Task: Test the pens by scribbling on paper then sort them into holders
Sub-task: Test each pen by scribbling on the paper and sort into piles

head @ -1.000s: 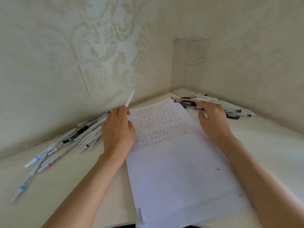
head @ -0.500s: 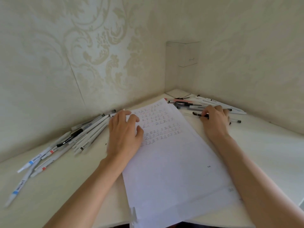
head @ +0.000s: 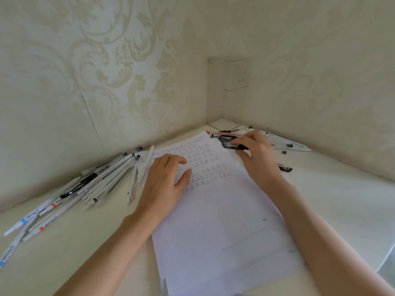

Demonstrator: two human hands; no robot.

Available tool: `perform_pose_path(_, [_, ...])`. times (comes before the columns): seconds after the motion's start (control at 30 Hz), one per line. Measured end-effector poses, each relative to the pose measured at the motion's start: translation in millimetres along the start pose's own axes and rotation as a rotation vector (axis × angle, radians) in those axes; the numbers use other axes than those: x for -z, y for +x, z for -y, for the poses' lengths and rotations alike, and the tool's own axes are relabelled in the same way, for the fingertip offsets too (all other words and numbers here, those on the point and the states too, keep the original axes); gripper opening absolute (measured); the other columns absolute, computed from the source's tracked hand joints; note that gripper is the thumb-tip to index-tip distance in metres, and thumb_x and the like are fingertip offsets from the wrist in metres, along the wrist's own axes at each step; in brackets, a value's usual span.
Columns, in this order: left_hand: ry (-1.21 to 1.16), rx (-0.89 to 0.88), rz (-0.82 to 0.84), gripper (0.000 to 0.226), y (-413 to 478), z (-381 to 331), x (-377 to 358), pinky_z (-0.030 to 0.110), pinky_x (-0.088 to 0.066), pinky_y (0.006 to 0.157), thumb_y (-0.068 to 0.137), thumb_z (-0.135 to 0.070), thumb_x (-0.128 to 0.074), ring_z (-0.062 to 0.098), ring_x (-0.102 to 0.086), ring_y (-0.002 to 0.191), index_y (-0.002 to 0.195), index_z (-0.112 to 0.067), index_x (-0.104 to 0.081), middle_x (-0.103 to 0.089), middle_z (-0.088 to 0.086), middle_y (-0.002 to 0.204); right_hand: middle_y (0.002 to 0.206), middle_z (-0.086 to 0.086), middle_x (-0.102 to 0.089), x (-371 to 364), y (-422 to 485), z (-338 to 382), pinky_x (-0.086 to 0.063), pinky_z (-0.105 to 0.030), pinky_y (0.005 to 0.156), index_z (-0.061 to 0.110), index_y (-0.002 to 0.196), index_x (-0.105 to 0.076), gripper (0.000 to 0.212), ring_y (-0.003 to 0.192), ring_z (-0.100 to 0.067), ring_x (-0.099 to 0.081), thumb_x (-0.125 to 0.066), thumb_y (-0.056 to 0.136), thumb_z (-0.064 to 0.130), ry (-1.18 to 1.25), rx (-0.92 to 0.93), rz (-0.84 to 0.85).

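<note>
Now the left hand (head: 164,180) is lying flat on the paper (head: 224,221), the right hand (head: 256,154) is pinching a black pen (head: 229,145) near the clear holder (head: 235,77).

A pale cream counter (head: 342,199) fills the lower half of the view, its surface smooth and matte. Two walls rise from its far edges and meet at its far corner. The left wall (head: 53,82) has cream wallpaper with a large beige scroll pattern (head: 128,82). A thin seam (head: 87,110) slants down it to the counter's far left edge. The right wall (head: 320,71) carries the same pattern, fainter. Past the counter's near right corner shows a sliver of grey-green surface (head: 388,265), set lower down.
</note>
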State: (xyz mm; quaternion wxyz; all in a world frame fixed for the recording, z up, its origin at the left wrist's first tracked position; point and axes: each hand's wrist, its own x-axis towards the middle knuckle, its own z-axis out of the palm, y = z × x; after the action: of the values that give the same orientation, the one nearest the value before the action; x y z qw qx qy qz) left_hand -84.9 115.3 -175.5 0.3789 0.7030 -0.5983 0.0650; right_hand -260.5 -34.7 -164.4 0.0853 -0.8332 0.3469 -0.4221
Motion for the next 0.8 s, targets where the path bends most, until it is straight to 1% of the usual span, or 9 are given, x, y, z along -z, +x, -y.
perform_pose_path(0.13, [-0.143,0.076,0.036,0.038,0,-10,1,0.018,-0.029,0.082,0.091,-0.041,-0.046,0.007,-0.045,0.104,0.121,-0.018,-0.052,-0.057,-0.012,0.104,0.089,-0.009,-0.060,-14,-11,32,-0.043,-0.036,0.073,0.007,0.099,-0.072,0.024,0.079,-0.029,-0.057,-0.066,0.076,0.003,0.069,0.340,0.169])
perform_pose_path(0.2, [-0.196,0.092,0.024,0.032,1,-10,1,0.015,-0.032,0.077,0.093,-0.038,-0.046,0.006,-0.048,0.100,0.116,-0.019,-0.056,-0.059,-0.011,0.101,0.086,-0.007,-0.060,-23,-16,42,-0.042,-0.035,0.071,0.009,0.100,-0.072,0.025,0.075,-0.028,-0.056,-0.064,0.076,0.006,0.065,0.413,0.197])
perform_pose_path(0.3, [-0.311,0.144,-0.005,0.006,4,-5,-1,0.006,-0.035,0.075,0.091,-0.022,-0.057,-0.005,-0.053,0.089,0.093,-0.021,-0.062,-0.064,-0.012,0.091,0.093,-0.007,-0.059,-30,-17,45,-0.041,-0.032,0.079,0.010,0.104,-0.069,0.027,0.085,-0.025,-0.053,-0.065,0.077,0.010,0.056,0.381,0.133])
perform_pose_path(0.37, [-0.393,0.217,-0.052,0.008,6,-4,0,0.004,-0.036,0.071,0.089,-0.018,-0.060,-0.010,-0.054,0.083,0.085,-0.024,-0.062,-0.064,-0.014,0.086,0.099,-0.005,-0.056,-27,-16,44,-0.038,-0.027,0.084,0.010,0.105,-0.065,0.026,0.092,-0.018,-0.046,-0.066,0.080,0.018,0.059,0.329,0.076])
perform_pose_path(0.43, [-0.485,0.278,-0.137,0.012,10,-3,4,0.006,-0.040,0.070,0.089,-0.017,-0.060,-0.007,-0.057,0.080,0.082,-0.027,-0.061,-0.065,-0.015,0.084,0.090,0.000,-0.055,-21,-17,47,-0.038,-0.024,0.076,0.012,0.091,-0.063,0.021,0.084,-0.013,-0.046,-0.061,0.084,0.032,0.097,0.298,0.027])
perform_pose_path(0.53, [-0.661,0.293,-0.183,0.011,12,-4,11,0.010,-0.044,0.073,0.090,-0.014,-0.059,-0.001,-0.061,0.082,0.085,-0.024,-0.063,-0.066,-0.011,0.085,0.068,0.007,-0.053,-12,-20,59,-0.034,-0.020,0.055,0.021,0.074,-0.054,0.031,0.058,-0.004,-0.043,-0.051,0.091,0.047,0.272,-0.028,0.179])
perform_pose_path(0.63, [-0.634,0.222,-0.109,0.010,10,-6,11,0.017,-0.044,0.079,0.089,-0.015,-0.059,0.002,-0.061,0.088,0.088,-0.024,-0.063,-0.066,-0.012,0.087,0.064,0.001,-0.057,-10,-18,66,-0.028,-0.022,0.048,0.018,0.096,-0.058,0.035,0.048,-0.008,-0.039,-0.044,0.094,0.050,0.890,-0.498,0.308])
perform_pose_path(0.7, [-0.535,0.152,-0.086,0.007,7,-7,8,0.015,-0.042,0.082,0.090,-0.016,-0.058,-0.003,-0.058,0.088,0.090,-0.021,-0.062,-0.065,-0.014,0.090,0.060,-0.002,-0.054,-9,-16,66,-0.026,-0.023,0.045,0.011,0.093,-0.056,0.030,0.046,-0.012,-0.036,-0.044,0.098,0.039,1.145,-0.593,0.225])
perform_pose_path(0.8, [-0.344,-0.010,-0.081,0.009,4,-5,2,0.009,-0.038,0.081,0.092,-0.015,-0.055,-0.002,-0.055,0.091,0.099,-0.015,-0.060,-0.063,-0.007,0.096,0.058,-0.003,-0.052,-8,-16,66,-0.028,-0.022,0.045,0.011,0.081,-0.052,0.021,0.046,-0.011,-0.037,-0.047,0.099,0.020,1.233,-0.574,0.233])
